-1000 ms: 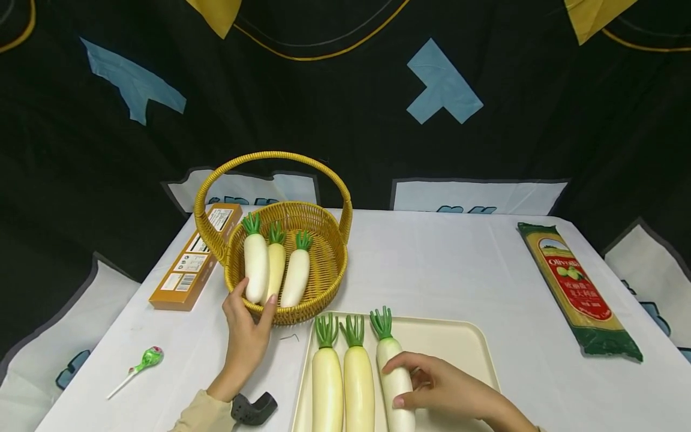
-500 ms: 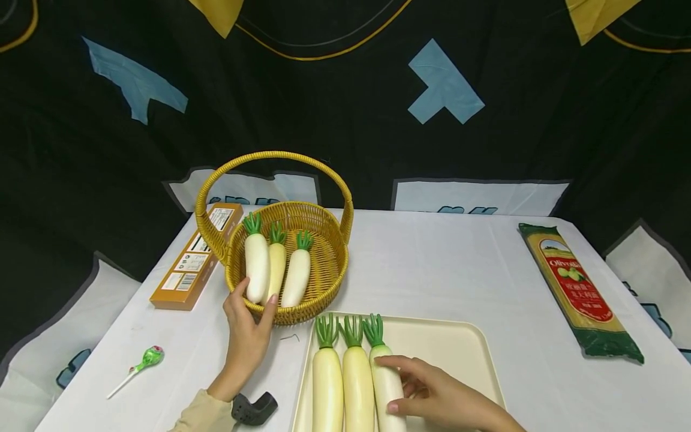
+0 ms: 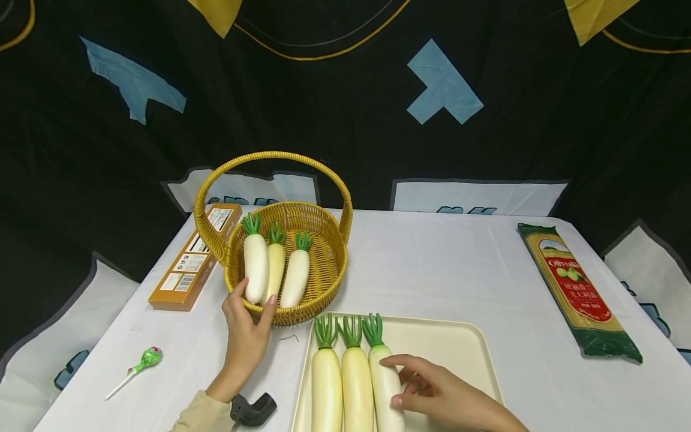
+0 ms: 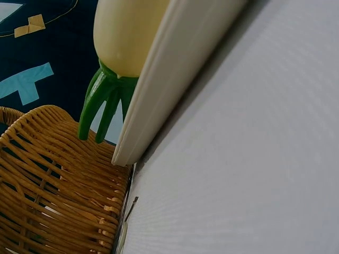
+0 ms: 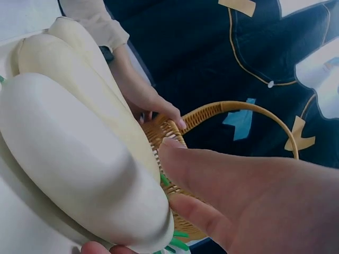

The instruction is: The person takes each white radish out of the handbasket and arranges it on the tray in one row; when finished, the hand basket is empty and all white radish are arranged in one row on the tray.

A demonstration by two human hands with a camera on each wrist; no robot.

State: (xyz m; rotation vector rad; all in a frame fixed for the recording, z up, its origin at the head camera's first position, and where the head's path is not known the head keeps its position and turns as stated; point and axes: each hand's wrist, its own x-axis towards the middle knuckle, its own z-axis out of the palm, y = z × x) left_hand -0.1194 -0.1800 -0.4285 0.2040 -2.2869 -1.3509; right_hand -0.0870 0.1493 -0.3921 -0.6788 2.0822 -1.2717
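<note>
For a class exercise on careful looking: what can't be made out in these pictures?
Tray: near edge, cut off by the head view's bottom.
Basket: floor under the small radishes, hidden by them, head view.
Orange box: fine print, too small, head view.
Lollipop: wrapper details, too small, head view.

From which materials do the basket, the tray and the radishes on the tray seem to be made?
Basket: slightly glossy woven strands, maybe rattan or imitation plastic.
Tray: probably smooth, satin plastic; its uniform cream colour suggests this.
Radishes: possibly plastic or foam models; the smooth, even skin and stiff green tops hint at it, not certainly.
</note>
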